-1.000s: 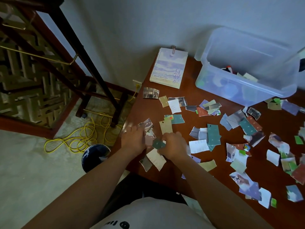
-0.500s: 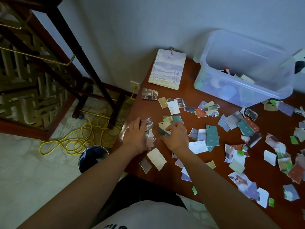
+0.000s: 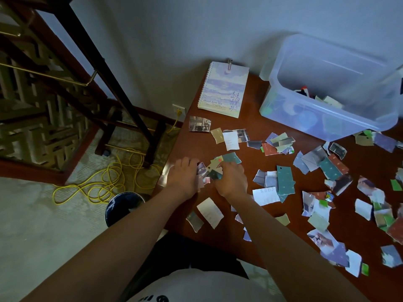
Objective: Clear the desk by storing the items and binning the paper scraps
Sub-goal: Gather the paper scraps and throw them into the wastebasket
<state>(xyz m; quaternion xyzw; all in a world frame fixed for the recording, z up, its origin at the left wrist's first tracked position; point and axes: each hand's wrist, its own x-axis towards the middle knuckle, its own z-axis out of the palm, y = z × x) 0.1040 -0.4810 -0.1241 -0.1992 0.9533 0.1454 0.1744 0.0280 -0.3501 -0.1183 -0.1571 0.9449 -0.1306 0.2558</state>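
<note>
Torn paper scraps [image 3: 285,179] of many colours lie scattered over the dark red-brown desk [image 3: 250,127]. My left hand [image 3: 183,177] sits near the desk's left edge, holding a small bundle of scraps [image 3: 202,173]. My right hand [image 3: 231,179] is right beside it, fingers closed on a few green and tan scraps [image 3: 216,168]. A spiral notebook [image 3: 223,89] lies at the desk's far corner. A clear plastic storage box [image 3: 331,92] with a few items inside stands at the back right. A dark round bin [image 3: 125,205] stands on the floor left of the desk.
A yellow cable [image 3: 104,182] is coiled on the carpet beside the bin. A dark wooden stand [image 3: 122,101] and a lattice screen [image 3: 32,118] fill the left. A wall socket [image 3: 178,110] sits near the desk corner.
Both hands have moved farther up the desk, gathering scraps. The tan and green pieces that lay ahead of them are now under my right hand's fingers.
</note>
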